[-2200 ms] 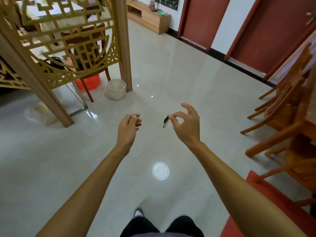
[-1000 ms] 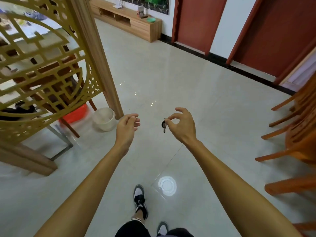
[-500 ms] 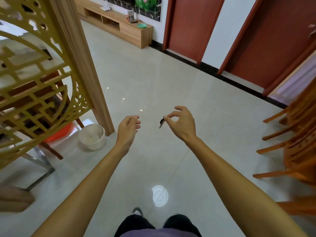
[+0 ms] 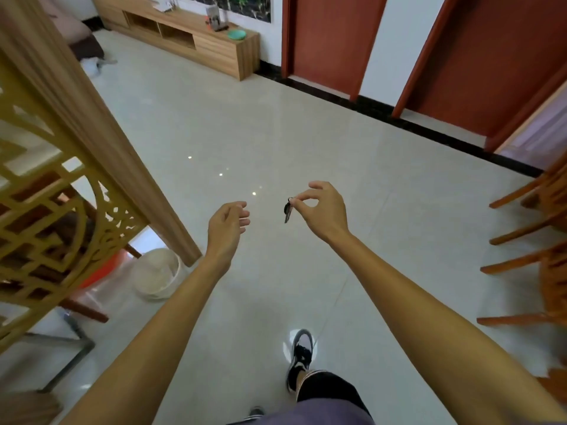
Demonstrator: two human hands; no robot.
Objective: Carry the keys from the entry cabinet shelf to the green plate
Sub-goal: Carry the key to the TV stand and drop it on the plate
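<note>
Plainly, right hand (image 4: 325, 210) pinches small, blurred keys (image 4: 287, 211); left hand (image 4: 225, 228) loosely curled, empty.

Green plate (image 4: 237, 34) and low cabinet (image 4: 214, 52) nearer than before.

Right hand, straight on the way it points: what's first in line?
Way looks free over bare floor; the right hand, pinching the keys, would probably first reach the low wooden cabinet, depth unclear.
</note>
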